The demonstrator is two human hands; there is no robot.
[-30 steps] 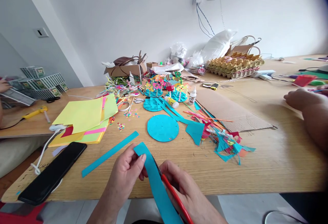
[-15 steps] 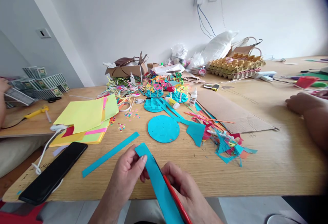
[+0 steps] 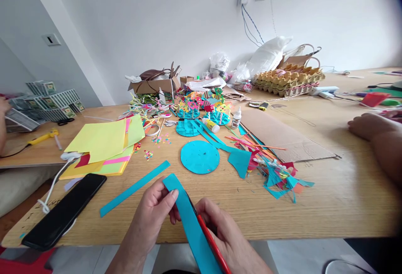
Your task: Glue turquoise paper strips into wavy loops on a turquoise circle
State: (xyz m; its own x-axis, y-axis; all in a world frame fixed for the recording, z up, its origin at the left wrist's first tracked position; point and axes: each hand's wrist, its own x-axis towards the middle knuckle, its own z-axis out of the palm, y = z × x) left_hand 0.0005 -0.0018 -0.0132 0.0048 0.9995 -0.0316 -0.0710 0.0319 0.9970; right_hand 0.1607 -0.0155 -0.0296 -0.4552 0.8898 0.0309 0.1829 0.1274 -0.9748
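My left hand [image 3: 153, 211] pinches the upper end of a long teal paper strip [image 3: 188, 224] at the near edge of the wooden table [image 3: 329, 198]. My right hand [image 3: 228, 236] grips red-handled scissors [image 3: 211, 242], whose blades lie along the strip's right edge. A narrower cut teal strip [image 3: 135, 188] lies flat just left of my hands. Beyond them rests a teal paper disc [image 3: 199, 157].
A black phone [image 3: 64, 211] lies near the left table edge beside stacked yellow sheets [image 3: 103, 144]. Paper scraps [image 3: 276, 173], a cardboard sheet [image 3: 282, 134], glue bottles [image 3: 236, 118] and paper crafts [image 3: 201, 108] fill the middle. Another person's hand [image 3: 370, 125] rests at the right; egg trays [image 3: 287, 79] stand behind.
Both hands stay in place on the strip and scissors; the scissors shift only slightly along the paper. The person's hand at the right barely moves.
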